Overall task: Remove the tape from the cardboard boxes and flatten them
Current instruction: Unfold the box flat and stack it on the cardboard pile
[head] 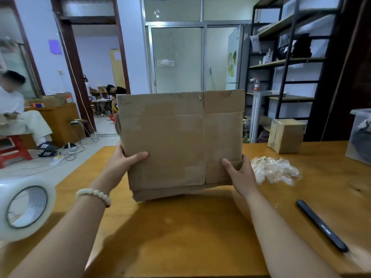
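Note:
A flattened brown cardboard box [180, 141] stands upright in front of me, lifted just above the wooden table [180, 233]. My left hand [124, 161] grips its left edge, thumb across the front face. On the opposite edge, low down, my right hand [239, 173] holds it the same way, thumb on the front. A crumpled pile of removed clear tape [275, 171] lies on the table right of the box. A smaller closed cardboard box [285, 135] sits at the table's far right.
A large roll of clear tape [24, 207] stands at the near left edge. A black utility knife [321, 225] lies at the right. A clear plastic bin [359, 135] is at the far right. Shelving stands behind; a person sits at the left.

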Demonstrator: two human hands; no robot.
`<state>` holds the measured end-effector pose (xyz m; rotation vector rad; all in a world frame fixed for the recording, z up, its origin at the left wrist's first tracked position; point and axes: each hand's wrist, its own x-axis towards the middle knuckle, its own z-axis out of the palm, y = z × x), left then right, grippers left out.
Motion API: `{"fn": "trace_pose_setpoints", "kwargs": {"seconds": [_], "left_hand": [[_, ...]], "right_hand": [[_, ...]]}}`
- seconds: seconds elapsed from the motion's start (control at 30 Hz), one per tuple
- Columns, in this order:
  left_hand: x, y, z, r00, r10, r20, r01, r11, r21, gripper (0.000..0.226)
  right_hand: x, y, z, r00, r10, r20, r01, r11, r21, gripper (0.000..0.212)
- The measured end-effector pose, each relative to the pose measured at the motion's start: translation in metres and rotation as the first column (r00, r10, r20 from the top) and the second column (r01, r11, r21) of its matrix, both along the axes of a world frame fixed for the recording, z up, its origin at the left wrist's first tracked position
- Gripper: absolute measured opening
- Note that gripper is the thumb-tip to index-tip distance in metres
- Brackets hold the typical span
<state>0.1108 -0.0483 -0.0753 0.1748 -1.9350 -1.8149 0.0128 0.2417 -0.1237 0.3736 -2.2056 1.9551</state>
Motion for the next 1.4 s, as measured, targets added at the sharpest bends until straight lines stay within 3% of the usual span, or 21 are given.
{"fn": "trace_pose_setpoints", "kwargs": {"seconds": [0.13, 0.27, 0.37, 0.53, 0.67, 0.8, 0.87, 1.0, 1.1, 1.17, 1.3, 1.4], "left_hand": [[-0.002, 0.004, -0.003, 0.986, 0.133, -0.104, -0.129, 0.991, 0.048, 0.088], [-0.003, 0.011, -0.02, 0.969, 0.223, -0.102, -0.228, 0.973, -0.037, 0.051], [0.0, 0.008, -0.032, 0.973, 0.213, -0.085, -0.218, 0.974, -0.053, 0.041], [-0.003, 0.015, -0.025, 0.964, 0.267, -0.005, -0.267, 0.963, -0.042, 0.034], [-0.01, 0.013, -0.01, 0.907, 0.233, 0.35, -0.237, 0.971, -0.033, 0.047], [-0.011, 0.014, -0.012, 0.8, 0.215, 0.561, -0.153, 0.976, -0.155, 0.06], [-0.008, 0.013, -0.009, 0.76, 0.224, 0.61, -0.118, 0.971, -0.21, 0.063], [-0.001, 0.005, 0.019, 0.8, -0.029, 0.6, 0.011, 0.999, 0.034, 0.041], [-0.001, 0.002, 0.03, 0.823, -0.062, 0.565, 0.024, 0.997, 0.075, 0.031], [-0.001, -0.001, 0.022, 0.798, -0.066, 0.599, 0.033, 0.997, 0.066, 0.037], [-0.009, -0.007, -0.012, 0.752, 0.1, 0.651, 0.03, 0.982, -0.186, 0.042], [-0.018, -0.001, -0.016, 0.715, 0.287, 0.638, 0.078, 0.873, -0.481, 0.051]], "right_hand": [[0.004, -0.001, -0.002, 0.982, 0.177, 0.07, -0.185, 0.973, 0.136, 0.063], [0.0, -0.001, -0.005, 0.978, 0.168, 0.128, -0.197, 0.941, 0.274, 0.076], [-0.001, -0.003, -0.007, 0.975, 0.169, 0.145, -0.206, 0.931, 0.302, 0.077], [0.001, -0.002, -0.01, 0.983, 0.119, 0.141, -0.156, 0.943, 0.294, 0.077], [0.005, 0.0, -0.008, 0.99, 0.05, 0.132, -0.083, 0.963, 0.258, 0.072], [0.009, 0.0, -0.009, 0.985, -0.003, 0.172, -0.069, 0.909, 0.411, 0.052], [0.006, 0.001, -0.011, 0.986, -0.03, 0.162, -0.045, 0.898, 0.437, 0.058], [-0.005, 0.011, -0.005, 0.981, -0.048, 0.188, -0.017, 0.944, 0.329, 0.057], [-0.008, 0.015, -0.003, 0.981, -0.013, 0.193, -0.03, 0.976, 0.217, 0.044], [-0.007, 0.012, -0.006, 0.981, -0.005, 0.194, -0.049, 0.961, 0.273, 0.048], [-0.002, 0.006, -0.011, 0.981, 0.034, 0.193, -0.113, 0.904, 0.413, 0.053], [-0.002, 0.008, -0.013, 0.986, 0.013, 0.167, -0.097, 0.858, 0.505, 0.063]]}}
